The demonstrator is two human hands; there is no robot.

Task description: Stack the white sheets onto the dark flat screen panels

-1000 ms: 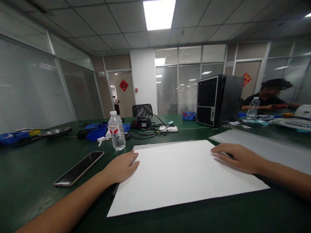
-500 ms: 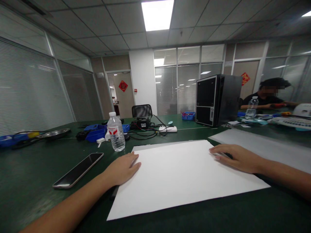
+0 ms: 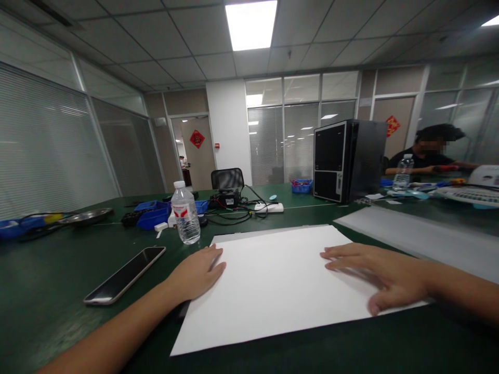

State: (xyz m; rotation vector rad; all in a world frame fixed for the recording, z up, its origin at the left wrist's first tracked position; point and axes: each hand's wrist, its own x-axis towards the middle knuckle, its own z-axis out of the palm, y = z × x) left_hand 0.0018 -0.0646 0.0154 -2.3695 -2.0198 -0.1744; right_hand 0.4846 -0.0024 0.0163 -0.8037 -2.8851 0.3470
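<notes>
A large white sheet of paper (image 3: 268, 285) lies in front of me on the dark green table (image 3: 50, 265), over something with a dark edge that shows at its left. My left hand (image 3: 198, 272) rests on the sheet's left edge, fingers stretched out and thumb apart. Over the right part of the sheet is my right hand (image 3: 384, 270), open with spread fingers; its thumb reaches down near the sheet's front edge and is a little blurred. Whether the right fingertips touch the paper I cannot tell. Neither hand holds anything.
Left of the sheet lies a phone (image 3: 127, 275); a water bottle (image 3: 185, 213) stands behind my left hand. Blue trays (image 3: 154, 218), cables and a power strip (image 3: 268, 207) sit farther back. A black computer case (image 3: 346, 161) stands behind a second pale sheet (image 3: 421, 239). A person (image 3: 429, 150) sits far right.
My right hand has come off the sheet's right edge, shifted nearer to me, and spread its fingers and thumb over the paper. The left hand and the sheet stay in place.
</notes>
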